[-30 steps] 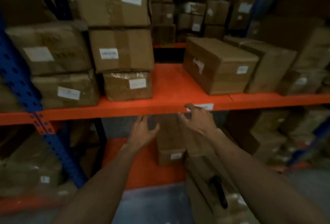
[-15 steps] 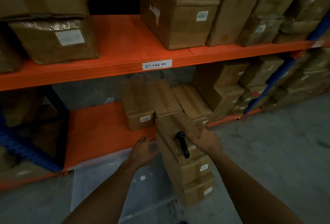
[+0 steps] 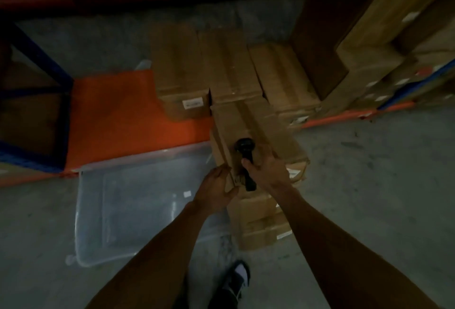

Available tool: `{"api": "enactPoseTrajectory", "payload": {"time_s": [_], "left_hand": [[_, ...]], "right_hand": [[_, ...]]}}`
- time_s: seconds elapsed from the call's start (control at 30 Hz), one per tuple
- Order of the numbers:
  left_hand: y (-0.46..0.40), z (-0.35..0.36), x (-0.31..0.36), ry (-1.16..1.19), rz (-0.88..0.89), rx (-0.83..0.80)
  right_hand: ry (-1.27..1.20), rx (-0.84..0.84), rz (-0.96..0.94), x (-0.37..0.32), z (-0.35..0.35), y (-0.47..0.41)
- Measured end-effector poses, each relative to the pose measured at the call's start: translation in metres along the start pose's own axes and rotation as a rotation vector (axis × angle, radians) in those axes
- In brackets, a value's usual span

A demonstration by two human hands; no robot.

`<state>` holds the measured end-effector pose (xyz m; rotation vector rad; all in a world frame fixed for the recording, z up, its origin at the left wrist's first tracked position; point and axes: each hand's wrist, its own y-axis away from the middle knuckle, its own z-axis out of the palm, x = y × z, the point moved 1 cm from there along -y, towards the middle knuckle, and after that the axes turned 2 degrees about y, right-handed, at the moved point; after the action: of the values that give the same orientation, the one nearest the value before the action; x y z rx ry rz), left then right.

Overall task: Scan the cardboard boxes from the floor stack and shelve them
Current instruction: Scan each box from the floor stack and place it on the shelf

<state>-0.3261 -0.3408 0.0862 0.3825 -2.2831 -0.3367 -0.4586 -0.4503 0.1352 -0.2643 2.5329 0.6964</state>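
We stand over the floor stack [image 3: 258, 170] of cardboard boxes, which rises from the concrete just in front of the low orange shelf [image 3: 118, 116]. Our right hand [image 3: 264, 169] wraps its fingers round the handle of the black scanner [image 3: 246, 158], whose head lies on the lid of the top box [image 3: 246, 131]; the thumb presses the grip. We judge the scanner sits there so it is at hand for each box. Our left hand [image 3: 216, 186] curls over the near left corner of that top box, fingers and thumb gripping the edge, likely to steady or tilt it so its label faces the scanner.

Behind the stack, three shelved boxes [image 3: 221, 69] lie side by side on the orange shelf, ends facing out so their labels show. The left one carries a white label [image 3: 192, 104]; its print is too blurred to read. Small white labels [image 3: 293, 173] also mark the near ends of the stacked boxes, equally unreadable. A clear plastic bin [image 3: 123, 212] sits on the floor to the left of the stack, beside our shoe [image 3: 236, 281]
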Motion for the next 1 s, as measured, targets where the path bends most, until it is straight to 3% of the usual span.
{"api": "enactPoseTrajectory", "payload": {"time_s": [0.17, 0.3, 0.47, 0.6, 0.73, 0.87, 1.0], "left_hand": [[-0.031, 0.034, -0.028, -0.031, 0.165, 0.044], [-0.039, 0.04, -0.034, -0.033, 0.191, 0.122], [-0.053, 0.036, -0.04, -0.165, 0.252, 0.121], [-0.061, 0.037, -0.028, -0.147, 0.262, 0.073], [-0.07, 0.061, -0.029, -0.153, 0.276, -0.056], [-0.072, 0.076, -0.037, -0.165, 0.287, 0.029], [-0.09, 0.067, -0.033, -0.31, 0.376, 0.103]], "right_hand": [[-0.091, 0.034, 0.061, 0.014, 0.038, -0.035], [-0.254, 0.067, 0.128, 0.02, 0.043, -0.042], [-0.513, 0.193, 0.192, 0.034, 0.033, -0.023], [-0.83, 0.161, 0.233, 0.049, 0.017, 0.009], [-0.816, 0.263, 0.146, 0.07, 0.015, 0.036], [-0.887, 0.355, 0.174, 0.092, 0.018, 0.057], [-0.897, 0.328, 0.114, 0.116, 0.028, 0.063]]}}
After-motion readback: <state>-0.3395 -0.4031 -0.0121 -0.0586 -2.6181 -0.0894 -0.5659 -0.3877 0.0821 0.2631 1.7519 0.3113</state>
